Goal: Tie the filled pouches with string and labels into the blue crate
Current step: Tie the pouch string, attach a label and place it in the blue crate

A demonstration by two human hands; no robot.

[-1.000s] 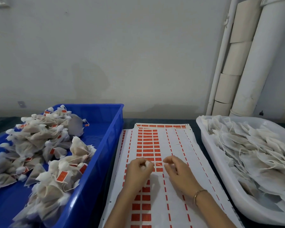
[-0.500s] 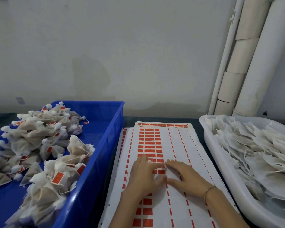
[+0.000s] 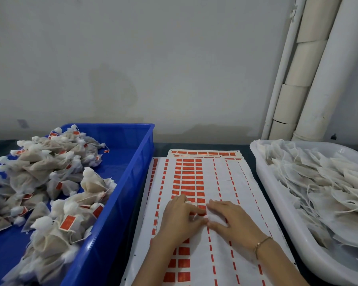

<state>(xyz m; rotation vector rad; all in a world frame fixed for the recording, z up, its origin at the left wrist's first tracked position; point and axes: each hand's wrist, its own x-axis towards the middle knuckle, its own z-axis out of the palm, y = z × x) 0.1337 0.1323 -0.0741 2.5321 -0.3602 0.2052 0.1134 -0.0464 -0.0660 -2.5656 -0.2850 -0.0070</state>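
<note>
While the label sheet (image 3: pixel 221 178) is being held down, left hand (image 3: pixel 180 219): laid on the sheet with fingers lightly bent, tips at a row of red labels (image 3: pixel 188 178); whether a label or a string end is pinched cannot be told
Right hand (image 3: pixel 234 223): spread flat with fingers straight, pressed on bare paper just beside the left hand; nothing is held
Untied pouches (image 3: pixel 322 182): heaped in the white tub (image 3: pixel 277 213) at the right; none is in hand
Tied pouches (image 3: pixel 41 168): piled in the blue crate (image 3: pixel 132 172) at the left, with red tags showing
Step judged: a label is probably being peeled for the next pouch
Risk to the label: a sticker could be torn or folded onto itself if it is lifted too fast or by one corner only
Risk to the sheet: the top sheet could be slid or buckled over the lower sheets (image 3: pixel 203 153) if the flat hand's pressure is eased while a label is pulled
Risk to neighbouring labels: an adjoining sticker could be lifted along with the chosen one, since the rows are set close
Risk from string: loose strings in the tub look tangled, so more than one pouch could be dragged out when one is drawn
Risk at the crate: the pile is banked against the wall nearest the sheet, so a tossed pouch might be rolled over the rim
</note>
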